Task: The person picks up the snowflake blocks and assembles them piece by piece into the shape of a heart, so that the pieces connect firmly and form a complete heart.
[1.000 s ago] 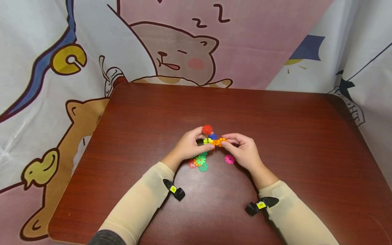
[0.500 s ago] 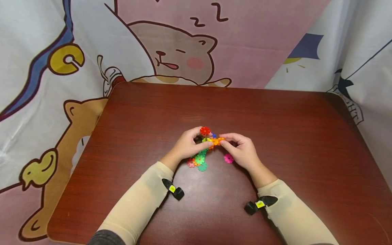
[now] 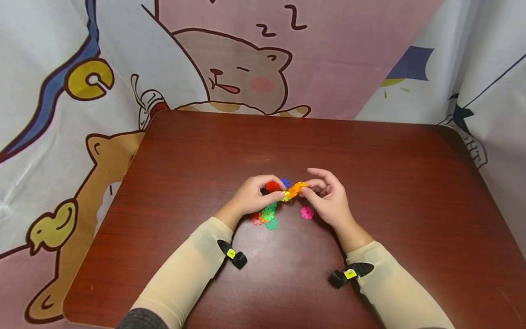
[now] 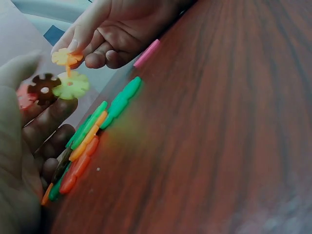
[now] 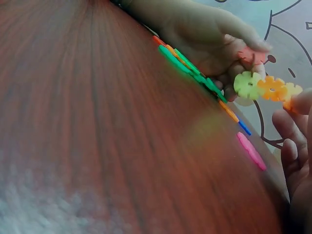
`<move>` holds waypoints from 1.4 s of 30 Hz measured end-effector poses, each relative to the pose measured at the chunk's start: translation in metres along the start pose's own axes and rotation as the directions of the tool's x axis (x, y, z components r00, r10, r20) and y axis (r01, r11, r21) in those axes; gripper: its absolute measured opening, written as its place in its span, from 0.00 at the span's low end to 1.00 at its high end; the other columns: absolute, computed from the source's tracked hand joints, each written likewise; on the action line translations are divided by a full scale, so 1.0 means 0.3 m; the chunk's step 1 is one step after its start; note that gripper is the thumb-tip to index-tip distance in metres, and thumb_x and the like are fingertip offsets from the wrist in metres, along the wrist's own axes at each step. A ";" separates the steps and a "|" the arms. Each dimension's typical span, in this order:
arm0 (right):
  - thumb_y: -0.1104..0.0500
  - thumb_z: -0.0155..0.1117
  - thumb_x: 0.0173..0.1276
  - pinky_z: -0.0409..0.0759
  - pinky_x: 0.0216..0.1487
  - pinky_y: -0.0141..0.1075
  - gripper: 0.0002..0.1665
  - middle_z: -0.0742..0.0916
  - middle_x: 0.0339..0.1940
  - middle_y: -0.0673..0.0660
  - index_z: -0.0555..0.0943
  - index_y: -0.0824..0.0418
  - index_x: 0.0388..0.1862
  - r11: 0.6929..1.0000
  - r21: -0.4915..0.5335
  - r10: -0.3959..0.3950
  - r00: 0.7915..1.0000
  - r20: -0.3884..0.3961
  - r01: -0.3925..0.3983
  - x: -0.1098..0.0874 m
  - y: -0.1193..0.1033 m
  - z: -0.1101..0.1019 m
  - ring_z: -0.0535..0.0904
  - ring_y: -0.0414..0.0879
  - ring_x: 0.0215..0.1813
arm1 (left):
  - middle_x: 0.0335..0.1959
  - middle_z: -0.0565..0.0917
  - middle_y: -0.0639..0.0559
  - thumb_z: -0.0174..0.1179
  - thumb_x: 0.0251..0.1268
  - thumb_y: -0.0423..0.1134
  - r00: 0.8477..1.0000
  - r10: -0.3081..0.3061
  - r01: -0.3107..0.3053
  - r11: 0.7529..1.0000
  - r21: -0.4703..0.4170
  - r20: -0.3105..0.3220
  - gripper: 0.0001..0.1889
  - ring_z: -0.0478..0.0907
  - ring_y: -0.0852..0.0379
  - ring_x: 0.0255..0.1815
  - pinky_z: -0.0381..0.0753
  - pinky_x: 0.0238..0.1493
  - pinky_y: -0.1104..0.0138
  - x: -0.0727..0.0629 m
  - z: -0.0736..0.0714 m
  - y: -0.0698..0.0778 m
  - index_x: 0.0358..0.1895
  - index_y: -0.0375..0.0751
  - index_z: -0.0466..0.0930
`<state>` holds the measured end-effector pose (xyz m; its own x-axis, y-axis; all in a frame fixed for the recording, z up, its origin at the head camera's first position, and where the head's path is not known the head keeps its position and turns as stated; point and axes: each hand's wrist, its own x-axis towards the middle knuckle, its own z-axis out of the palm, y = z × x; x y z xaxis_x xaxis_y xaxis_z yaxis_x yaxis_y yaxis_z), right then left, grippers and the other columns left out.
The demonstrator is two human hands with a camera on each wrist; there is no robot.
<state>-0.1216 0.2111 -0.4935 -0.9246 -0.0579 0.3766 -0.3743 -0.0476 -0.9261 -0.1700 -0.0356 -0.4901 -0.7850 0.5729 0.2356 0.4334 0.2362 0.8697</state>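
My left hand (image 3: 252, 195) holds a chain of joined, notched plastic snowflake discs between thumb and fingers. In the left wrist view the chain has a yellow-green disc (image 4: 74, 87), a dark brown disc (image 4: 36, 90) and a reddish disc (image 4: 25, 97). Orange discs (image 5: 273, 88) continue it to the right. My right hand (image 3: 330, 201) pinches the orange end disc (image 3: 301, 185) with its thumb against curled fingers, its index finger raised. From above, the red disc (image 3: 272, 186) shows inside my left hand's grip. The chain is off the table.
Several loose discs, green (image 3: 268, 213), orange and red, lie overlapping on the table just below my left hand. A pink disc (image 3: 307, 212) lies by itself under my right hand. Behind the chain is a blue disc (image 3: 285, 183). A printed curtain (image 3: 328, 59) hangs behind the brown table (image 3: 370, 151).
The chain has turned: its red disc has come down and its orange end has risen to the right. My right index finger has lifted away from the orange disc.
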 end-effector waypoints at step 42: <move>0.51 0.86 0.49 0.69 0.44 0.41 0.24 0.81 0.34 0.45 0.83 0.52 0.41 0.707 -0.647 0.100 0.865 0.491 0.286 0.028 -0.029 -0.100 0.70 0.42 0.42 | 0.26 0.83 0.58 0.68 0.69 0.34 0.993 -0.060 0.052 0.995 -0.089 -0.097 0.04 0.76 0.58 0.27 0.75 0.33 0.67 -0.006 -0.005 -0.010 0.34 0.43 0.86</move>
<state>-0.1283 0.2409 -0.4830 -0.8021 -0.5449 0.2442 -0.5750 0.5946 -0.5620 -0.1706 -0.0386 -0.4924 -0.8489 0.4787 0.2239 0.3514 0.1950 0.9157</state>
